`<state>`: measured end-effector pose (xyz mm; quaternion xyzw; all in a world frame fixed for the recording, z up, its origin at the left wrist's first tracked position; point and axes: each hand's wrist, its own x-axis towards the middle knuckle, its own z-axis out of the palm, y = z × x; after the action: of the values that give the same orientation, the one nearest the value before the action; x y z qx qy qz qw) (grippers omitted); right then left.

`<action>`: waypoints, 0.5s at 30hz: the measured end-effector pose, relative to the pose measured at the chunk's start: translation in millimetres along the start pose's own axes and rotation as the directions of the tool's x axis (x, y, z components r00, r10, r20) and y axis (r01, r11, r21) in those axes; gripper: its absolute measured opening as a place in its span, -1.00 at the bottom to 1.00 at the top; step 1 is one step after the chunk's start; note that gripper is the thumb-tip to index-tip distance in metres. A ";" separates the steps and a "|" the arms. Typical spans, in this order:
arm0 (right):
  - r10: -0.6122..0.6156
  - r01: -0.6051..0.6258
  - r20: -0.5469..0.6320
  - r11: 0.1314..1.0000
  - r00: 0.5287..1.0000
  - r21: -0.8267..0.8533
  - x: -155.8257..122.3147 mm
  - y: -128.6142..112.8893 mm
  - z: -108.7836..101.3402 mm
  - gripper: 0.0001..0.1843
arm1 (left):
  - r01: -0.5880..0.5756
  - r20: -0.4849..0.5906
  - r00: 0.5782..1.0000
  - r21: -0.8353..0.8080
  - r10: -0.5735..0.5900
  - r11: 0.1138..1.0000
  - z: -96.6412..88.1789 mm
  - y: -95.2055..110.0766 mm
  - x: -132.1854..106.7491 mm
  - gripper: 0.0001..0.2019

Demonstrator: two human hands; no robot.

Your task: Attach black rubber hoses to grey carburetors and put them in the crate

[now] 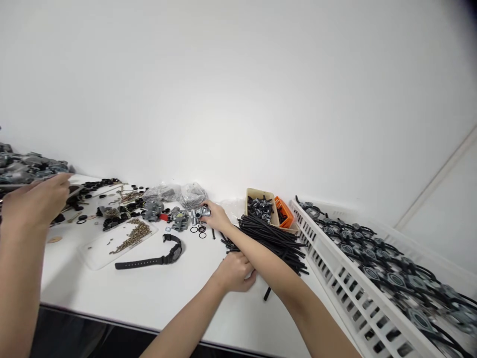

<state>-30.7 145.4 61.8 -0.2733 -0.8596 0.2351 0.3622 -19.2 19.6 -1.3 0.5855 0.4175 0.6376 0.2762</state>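
My right hand (216,216) reaches across above my left and is closed on a small silvery carburetor body (200,214) over the back of the table. Close to it on the left sits another carburetor (180,219), with several black rubber rings (201,229) just below. My left hand (235,271) is closed, fingers curled, at the left side of a pile of black rubber hoses (274,241). Whatever lies in those fingers is hidden. One short hose (267,294) pokes out to the right of this hand.
Another person's hand (37,201) is at far left, by heaped metal parts (32,166). A clear tray (99,253) holds brass pieces; a black wristwatch (173,252) lies beside it. Rightward stand a cream bin (255,193), an orange basket (285,205) and a white crate (328,261) of carburetors.
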 end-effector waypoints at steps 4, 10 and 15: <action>0.024 0.018 -0.178 0.972 0.984 0.233 -13.2 -14.4 -35.0 -0.48 | -0.086 0.182 0.979 -0.011 0.087 0.996 0.8 4.5 2.4 -0.78; -0.027 0.137 -0.230 0.868 0.973 0.476 -56.2 -30.7 -125.4 -0.33 | -0.130 0.214 0.967 -0.062 0.141 0.990 2.0 0.6 1.8 -0.56; -0.100 -0.148 0.399 0.826 0.912 0.545 -93.6 -41.3 -177.6 -0.35 | -0.066 0.140 0.985 -0.228 0.100 0.971 11.7 -5.7 -3.7 0.01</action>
<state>145.4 91.5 151.8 -0.1095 -0.8043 0.5348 0.2348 -7.9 21.7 -8.5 0.6144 0.2967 0.6452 0.3438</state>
